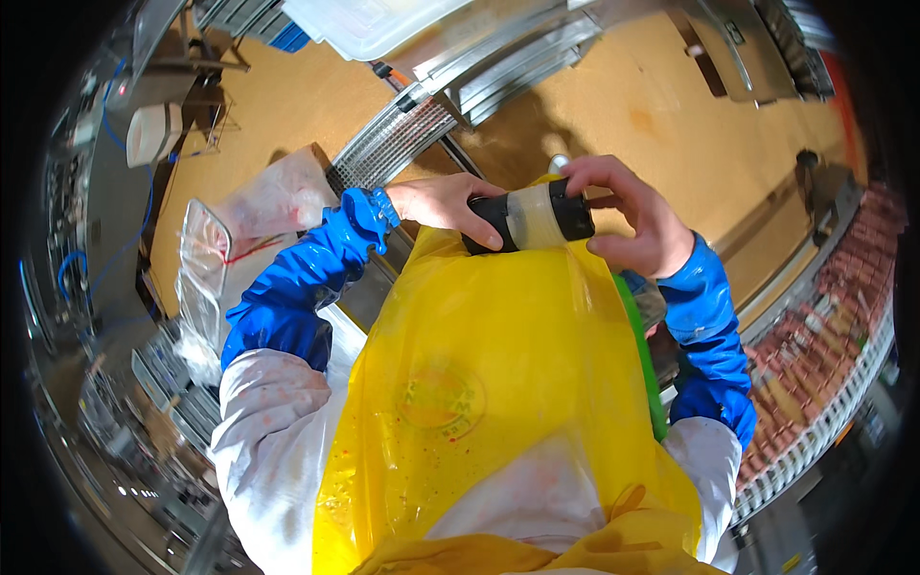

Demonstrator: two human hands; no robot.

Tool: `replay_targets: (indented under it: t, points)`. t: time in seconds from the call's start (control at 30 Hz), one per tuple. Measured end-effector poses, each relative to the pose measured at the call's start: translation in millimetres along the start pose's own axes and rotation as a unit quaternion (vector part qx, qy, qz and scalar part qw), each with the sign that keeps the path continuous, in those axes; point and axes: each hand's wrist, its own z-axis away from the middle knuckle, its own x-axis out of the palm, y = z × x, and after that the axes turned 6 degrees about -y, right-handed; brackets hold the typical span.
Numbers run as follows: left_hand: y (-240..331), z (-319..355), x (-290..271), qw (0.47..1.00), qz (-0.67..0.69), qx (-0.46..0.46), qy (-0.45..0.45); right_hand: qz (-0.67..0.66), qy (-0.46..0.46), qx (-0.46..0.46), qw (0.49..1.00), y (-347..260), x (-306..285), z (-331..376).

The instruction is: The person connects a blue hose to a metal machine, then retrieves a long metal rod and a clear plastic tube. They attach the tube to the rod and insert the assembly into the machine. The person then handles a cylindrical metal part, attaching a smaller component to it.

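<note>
Both hands (537,216) around black-capped bottle (532,218)

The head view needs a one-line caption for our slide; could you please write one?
Both bare hands, left and right, grip a black-and-translucent cylindrical bottle above a yellow plastic apron, blue sleeve covers on the forearms.

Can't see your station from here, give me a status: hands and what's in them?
Left hand and right hand both gripping black-and-translucent bottle. Held over yellow apron. Nothing blocking.
</note>
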Motion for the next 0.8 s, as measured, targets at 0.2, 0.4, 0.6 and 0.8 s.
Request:
replay_targets:
  t: [0.2,0.4,0.6,0.8]
  points:
    - [78.0,-9.8,10.2,0.980,-0.118,-0.064,0.150,-0.150,-0.169,0.431,0.874,1.5,-63.2,-63.9]
    - [11.5,-19.0,16.2,0.963,0.208,0.076,0.152,0.042,-0.279,-0.068,0.957,-8.7,-121.5,-120.6]
    - [-2.5,-29.4,19.2,0.902,0.318,0.145,0.253,0.010,-0.451,0.356,0.818,17.4,-131.1,-238.2]
    - [21.7,-25.0,35.2,0.837,0.369,0.186,0.360,0.117,-0.562,-0.156,0.804,-31.5,-123.0,-289.3]
